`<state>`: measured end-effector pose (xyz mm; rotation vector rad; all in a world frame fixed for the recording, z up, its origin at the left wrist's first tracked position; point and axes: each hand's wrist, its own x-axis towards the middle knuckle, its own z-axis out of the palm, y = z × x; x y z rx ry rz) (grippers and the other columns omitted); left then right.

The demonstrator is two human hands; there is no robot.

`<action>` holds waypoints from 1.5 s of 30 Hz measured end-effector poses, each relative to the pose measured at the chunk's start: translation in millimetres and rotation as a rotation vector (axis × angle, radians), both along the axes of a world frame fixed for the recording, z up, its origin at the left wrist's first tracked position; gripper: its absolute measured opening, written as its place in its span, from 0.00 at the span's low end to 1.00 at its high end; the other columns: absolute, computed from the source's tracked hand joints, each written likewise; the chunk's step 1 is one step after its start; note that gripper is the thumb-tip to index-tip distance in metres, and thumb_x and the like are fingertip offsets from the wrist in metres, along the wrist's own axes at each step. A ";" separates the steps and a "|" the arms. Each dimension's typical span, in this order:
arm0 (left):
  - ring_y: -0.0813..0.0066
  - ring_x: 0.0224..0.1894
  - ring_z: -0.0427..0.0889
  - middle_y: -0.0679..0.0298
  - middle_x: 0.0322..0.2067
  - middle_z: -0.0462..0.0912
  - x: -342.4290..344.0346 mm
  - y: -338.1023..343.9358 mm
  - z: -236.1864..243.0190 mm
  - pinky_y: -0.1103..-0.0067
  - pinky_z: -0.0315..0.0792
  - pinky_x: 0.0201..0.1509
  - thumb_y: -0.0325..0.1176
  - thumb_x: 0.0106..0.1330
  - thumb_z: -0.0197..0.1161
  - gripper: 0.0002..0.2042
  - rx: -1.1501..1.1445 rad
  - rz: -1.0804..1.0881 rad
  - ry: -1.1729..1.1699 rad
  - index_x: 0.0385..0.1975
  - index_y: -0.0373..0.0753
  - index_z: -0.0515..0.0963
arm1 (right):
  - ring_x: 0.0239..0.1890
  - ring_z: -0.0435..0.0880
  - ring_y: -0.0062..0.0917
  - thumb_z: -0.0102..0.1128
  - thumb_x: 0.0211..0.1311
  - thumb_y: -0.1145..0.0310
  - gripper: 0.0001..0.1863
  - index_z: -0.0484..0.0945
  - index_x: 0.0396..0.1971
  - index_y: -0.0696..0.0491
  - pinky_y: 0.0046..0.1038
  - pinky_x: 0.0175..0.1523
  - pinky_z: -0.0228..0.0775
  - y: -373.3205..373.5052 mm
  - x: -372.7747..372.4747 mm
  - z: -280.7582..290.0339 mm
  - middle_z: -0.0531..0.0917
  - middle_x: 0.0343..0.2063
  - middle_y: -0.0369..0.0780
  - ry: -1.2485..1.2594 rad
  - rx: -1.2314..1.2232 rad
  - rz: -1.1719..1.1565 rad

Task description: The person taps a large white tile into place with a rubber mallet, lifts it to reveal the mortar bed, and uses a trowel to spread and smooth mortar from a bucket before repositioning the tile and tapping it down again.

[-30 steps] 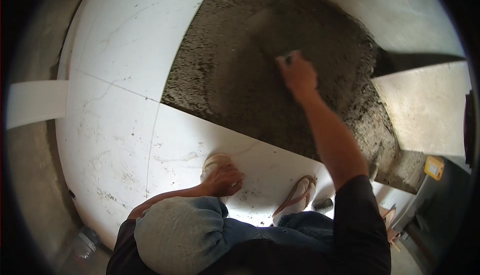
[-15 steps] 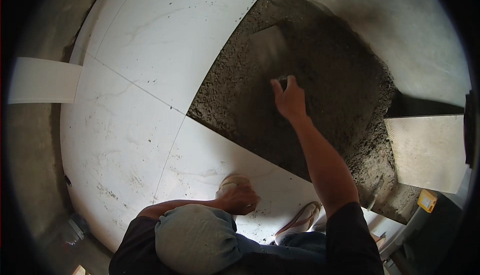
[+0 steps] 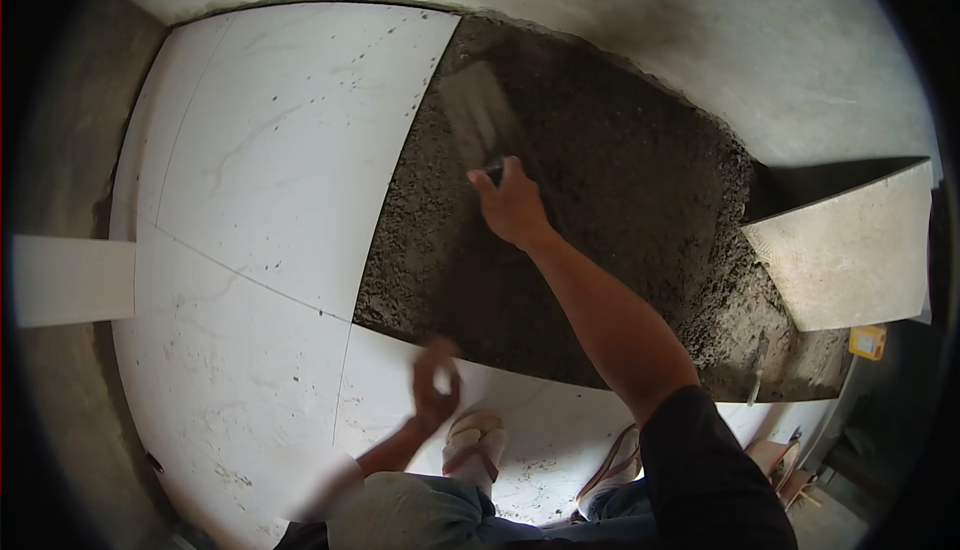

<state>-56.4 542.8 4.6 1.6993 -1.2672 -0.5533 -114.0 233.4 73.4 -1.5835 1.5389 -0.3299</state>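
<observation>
My right hand (image 3: pixel 512 208) is closed round the handle of a flat rectangular trowel (image 3: pixel 478 105). The blade, slightly blurred, lies over the grey mortar bed (image 3: pixel 600 210) near the edge of the white tiles. Over the tile near my feet hangs my left hand (image 3: pixel 437 385), bent into a ring-like curve. Motion smears its fingers, and nothing shows in it. Large white marbled floor tiles (image 3: pixel 250 210) border the mortar on its left and near sides, with dark crumbs scattered on them.
A pale tile or board (image 3: pixel 850 250) leans at the right by the mortar. Near it are a small trowel-like tool (image 3: pixel 757 370) and a yellow box (image 3: pixel 867 342). Concrete walls (image 3: pixel 780 50) rise behind. My sandalled foot (image 3: pixel 475 445) stands on the near tile.
My right hand and the trowel have shifted left across the mortar, toward the white tiles. The left hand has lifted away from my knee and foot toward the mortar's edge. The view has tilted upward.
</observation>
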 end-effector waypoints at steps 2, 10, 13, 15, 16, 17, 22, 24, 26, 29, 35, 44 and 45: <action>0.46 0.64 0.64 0.46 0.57 0.70 55.0 -56.4 -11.9 0.55 0.53 0.67 0.27 0.60 0.60 0.26 0.010 0.180 -0.513 0.60 0.30 0.63 | 0.54 0.75 0.52 0.52 0.67 0.50 0.37 0.56 0.62 0.66 0.42 0.55 0.71 -16.6 11.6 1.6 0.72 0.53 0.62 0.045 0.127 0.127; 0.60 0.75 0.37 0.56 0.73 0.41 92.1 -97.3 -16.9 0.58 0.29 0.75 0.49 0.72 0.42 0.32 0.695 0.323 -0.785 0.72 0.44 0.46 | 0.38 0.83 0.41 0.53 0.67 0.51 0.35 0.57 0.60 0.64 0.38 0.36 0.77 -118.3 25.9 -25.3 0.77 0.47 0.58 -0.063 0.172 -0.349; 0.61 0.75 0.37 0.57 0.73 0.42 93.5 -95.7 -17.2 0.59 0.30 0.75 0.51 0.73 0.39 0.31 0.703 0.346 -0.787 0.71 0.45 0.47 | 0.43 0.80 0.43 0.52 0.67 0.53 0.32 0.59 0.59 0.64 0.39 0.43 0.74 -110.0 -12.6 -26.8 0.75 0.48 0.58 -0.175 0.205 -0.530; 0.61 0.75 0.39 0.59 0.73 0.43 99.1 -89.4 -25.3 0.59 0.32 0.75 0.53 0.73 0.38 0.31 0.648 0.339 -0.815 0.71 0.45 0.48 | 0.54 0.76 0.49 0.51 0.67 0.53 0.30 0.61 0.56 0.64 0.41 0.55 0.72 -108.8 -49.1 -26.7 0.73 0.52 0.60 -0.186 0.150 -0.639; 0.61 0.74 0.40 0.59 0.72 0.44 96.6 -90.4 -24.3 0.59 0.32 0.75 0.53 0.73 0.38 0.31 0.660 0.347 -0.817 0.71 0.45 0.49 | 0.54 0.76 0.50 0.52 0.66 0.53 0.30 0.62 0.56 0.64 0.41 0.55 0.72 -109.1 -81.8 -31.2 0.74 0.52 0.60 -0.120 0.123 -0.683; 0.61 0.74 0.40 0.60 0.72 0.45 98.4 -90.7 -23.6 0.59 0.33 0.75 0.54 0.73 0.37 0.31 0.671 0.375 -0.822 0.71 0.45 0.49 | 0.54 0.76 0.50 0.54 0.66 0.52 0.30 0.63 0.55 0.64 0.40 0.56 0.72 -109.2 -108.6 -33.1 0.74 0.52 0.60 -0.062 0.100 -0.720; 0.64 0.74 0.41 0.62 0.72 0.45 93.8 -93.2 -28.6 0.59 0.34 0.76 0.57 0.73 0.33 0.31 0.628 0.386 -0.805 0.71 0.49 0.51 | 0.27 0.82 0.35 0.54 0.67 0.50 0.31 0.62 0.58 0.58 0.38 0.29 0.75 -105.1 -265.3 -19.4 0.79 0.40 0.51 0.157 0.043 -0.952; 0.64 0.74 0.42 0.62 0.72 0.45 97.8 -91.7 -27.3 0.59 0.34 0.76 0.56 0.73 0.34 0.30 0.631 0.404 -0.818 0.71 0.49 0.51 | 0.30 0.83 0.36 0.54 0.67 0.51 0.31 0.62 0.58 0.59 0.39 0.31 0.75 -88.3 -263.9 11.0 0.79 0.44 0.51 0.106 0.062 -0.960; 0.64 0.74 0.42 0.63 0.72 0.46 96.0 -92.9 -28.5 0.60 0.34 0.76 0.56 0.73 0.35 0.30 0.618 0.396 -0.833 0.71 0.49 0.51 | 0.32 0.84 0.37 0.54 0.67 0.51 0.30 0.62 0.57 0.60 0.39 0.31 0.76 -81.3 -261.0 -12.3 0.78 0.45 0.52 0.179 0.009 -0.833; 0.63 0.74 0.43 0.62 0.72 0.47 101.0 -93.7 -29.4 0.60 0.36 0.76 0.53 0.73 0.38 0.29 0.607 0.387 -0.836 0.70 0.48 0.53 | 0.33 0.85 0.38 0.54 0.67 0.52 0.30 0.62 0.56 0.63 0.38 0.32 0.76 -87.4 -263.5 -29.7 0.77 0.47 0.54 0.239 -0.030 -0.741; 0.62 0.74 0.44 0.59 0.72 0.47 82.1 -78.9 -27.4 0.60 0.38 0.75 0.50 0.73 0.40 0.28 0.579 0.354 -0.785 0.69 0.44 0.56 | 0.45 0.81 0.44 0.53 0.67 0.54 0.28 0.63 0.54 0.62 0.41 0.46 0.73 -94.3 -298.2 -4.5 0.76 0.50 0.57 0.162 0.058 -0.819; 0.50 0.73 0.41 0.47 0.71 0.41 14.8 21.7 -22.2 0.58 0.36 0.74 0.46 0.73 0.39 0.30 0.463 0.146 -0.804 0.71 0.37 0.46 | 0.50 0.79 0.48 0.53 0.66 0.52 0.26 0.64 0.50 0.59 0.46 0.53 0.70 -72.6 -351.1 30.4 0.79 0.46 0.55 0.270 -0.023 -0.735; 0.50 0.73 0.41 0.47 0.71 0.41 12.5 28.3 -22.9 0.58 0.36 0.74 0.46 0.73 0.39 0.30 0.466 0.164 -0.814 0.71 0.37 0.46 | 0.49 0.79 0.48 0.54 0.66 0.53 0.24 0.65 0.49 0.57 0.46 0.52 0.71 -70.1 -350.8 32.7 0.80 0.45 0.54 0.337 -0.056 -0.596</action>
